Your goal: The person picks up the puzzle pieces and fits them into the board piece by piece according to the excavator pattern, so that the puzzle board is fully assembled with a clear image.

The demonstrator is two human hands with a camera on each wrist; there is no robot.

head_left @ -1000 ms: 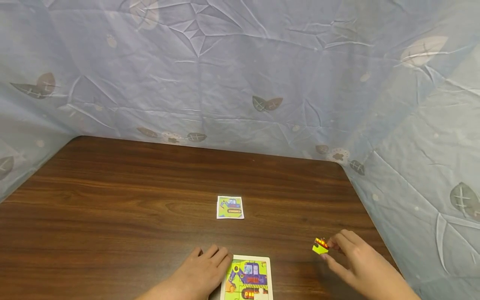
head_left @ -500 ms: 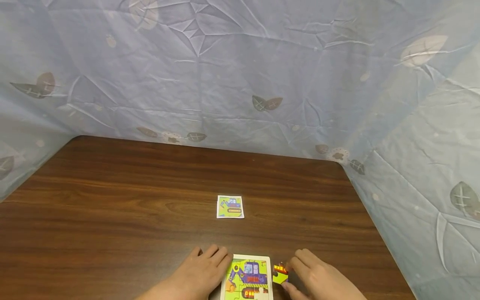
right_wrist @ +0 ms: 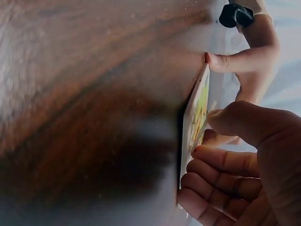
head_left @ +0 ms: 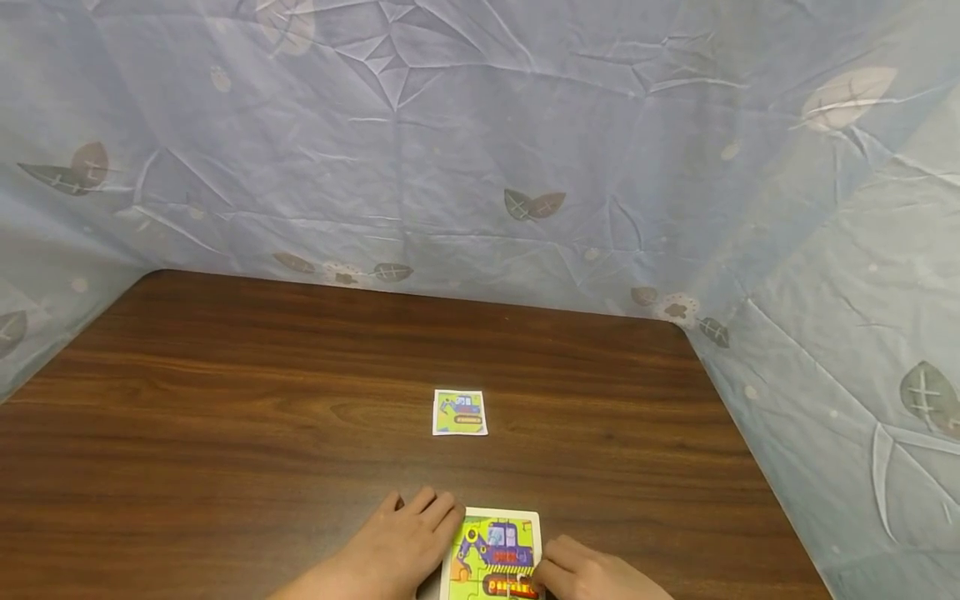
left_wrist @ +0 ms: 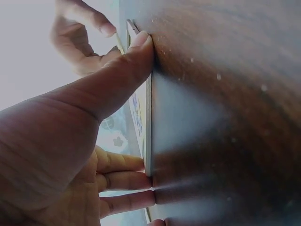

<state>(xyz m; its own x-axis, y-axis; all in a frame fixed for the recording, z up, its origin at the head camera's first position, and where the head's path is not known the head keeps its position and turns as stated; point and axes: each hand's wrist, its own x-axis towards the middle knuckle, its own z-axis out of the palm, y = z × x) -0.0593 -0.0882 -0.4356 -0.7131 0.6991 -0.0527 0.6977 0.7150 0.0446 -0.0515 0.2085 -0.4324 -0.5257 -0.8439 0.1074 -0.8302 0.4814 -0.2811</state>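
Note:
A jigsaw puzzle of a purple digger lies in a cream-framed board at the table's near edge. Along the board's left side rests my left hand; the left wrist view shows its thumb and extended fingers touching the board's edge. Over the lower right of the picture, my right hand pinches a puzzle piece between thumb and index finger. The right wrist view shows that piece tilted edge-on, close against the puzzle face. From the head camera, the fingers partly cover it. The other right-hand fingers are curled beside the board's edge.
Farther back on the dark wooden table lies a small white-bordered card with a similar digger picture. A pale blue curtain with leaf prints surrounds the table's back and sides. A black band sits on the left wrist.
My right hand has carried the puzzle piece leftward from the table's right side to the board, over the gap at its lower right. My left hand has stayed in place.

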